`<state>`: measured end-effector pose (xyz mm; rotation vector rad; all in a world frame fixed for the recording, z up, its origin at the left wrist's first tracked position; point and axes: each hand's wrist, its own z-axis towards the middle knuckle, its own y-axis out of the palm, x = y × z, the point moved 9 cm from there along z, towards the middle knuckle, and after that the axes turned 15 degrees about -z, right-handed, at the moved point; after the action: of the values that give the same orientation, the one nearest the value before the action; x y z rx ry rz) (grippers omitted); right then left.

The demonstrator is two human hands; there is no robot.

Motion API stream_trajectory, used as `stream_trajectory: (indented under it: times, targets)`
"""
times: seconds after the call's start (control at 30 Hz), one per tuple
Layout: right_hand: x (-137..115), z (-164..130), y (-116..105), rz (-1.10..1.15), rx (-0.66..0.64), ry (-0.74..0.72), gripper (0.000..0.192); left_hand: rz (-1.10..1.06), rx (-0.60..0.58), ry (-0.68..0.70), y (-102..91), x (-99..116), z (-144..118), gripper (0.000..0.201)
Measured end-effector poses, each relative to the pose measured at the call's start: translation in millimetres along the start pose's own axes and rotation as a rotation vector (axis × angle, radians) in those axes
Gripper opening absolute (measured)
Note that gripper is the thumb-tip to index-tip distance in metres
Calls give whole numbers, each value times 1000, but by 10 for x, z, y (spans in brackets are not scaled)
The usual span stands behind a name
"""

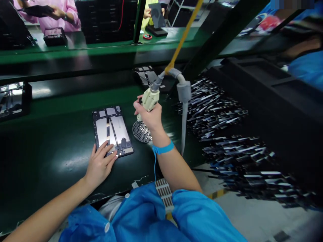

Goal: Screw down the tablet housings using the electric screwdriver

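An opened tablet [118,126] lies on the green bench, its battery, ribbon cables and boards exposed. My left hand [99,164] rests on its lower edge, fingers stretched out and touching the parts there. To the right, my right hand [152,116] is wrapped round a cream electric screwdriver [150,97] that hangs from a yellow cord. The screwdriver points down over a round perforated screw tray [141,131]. Its tip is hidden, so I cannot tell whether it touches the tray. A blue wrist strap [164,148] circles my right wrist.
Another opened tablet [147,76] lies behind the screwdriver, and more opened units [12,99] sit at the far left. Dense rows of dark thin panels [219,111] stand at the right. A grey cable [185,117] hangs beside my right arm. Co-workers [60,13] work across the bench.
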<state>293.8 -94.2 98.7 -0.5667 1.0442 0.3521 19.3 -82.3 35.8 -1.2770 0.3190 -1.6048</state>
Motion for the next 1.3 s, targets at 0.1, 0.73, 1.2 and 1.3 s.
stream_trajectory:
  times: [0.1,0.73,1.2,1.3]
  targets:
    - [-14,-180,-185,24,109,-16,34,10,10,0,-12,-100,211,17]
    - [742,-149,-625,-725,-166,28,45,-14,37,114,54,-156,383,20]
    - [1008,-453,-565,-1129,-455,76,33,-64,118,144,0,-253,371,15]
    - [1013,-530,-628,-1143,-430,103,33,-85,112,141,9,-271,368,16]
